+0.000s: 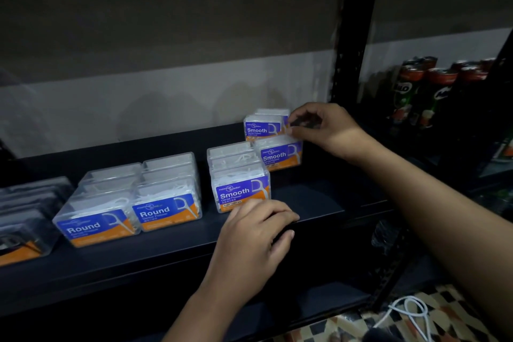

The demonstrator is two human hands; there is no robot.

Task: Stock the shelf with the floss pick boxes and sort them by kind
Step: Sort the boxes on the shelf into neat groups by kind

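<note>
Smooth boxes (241, 191) in two rows, Round boxes (133, 214) in two rows

Two bare forearms show, one from the near centre, the other from the near right. No sleeve, cuff or glove covers either arm as far as can be seen, and neither wrist carries a watch or band. The left hand (251, 241) is bare too, with no ring on the fingers in sight and short, plain nails. The right hand (323, 126) is likewise bare, with no ring showing on it; its fingertips sit in shadow, so the nails there cannot be made out.
</note>
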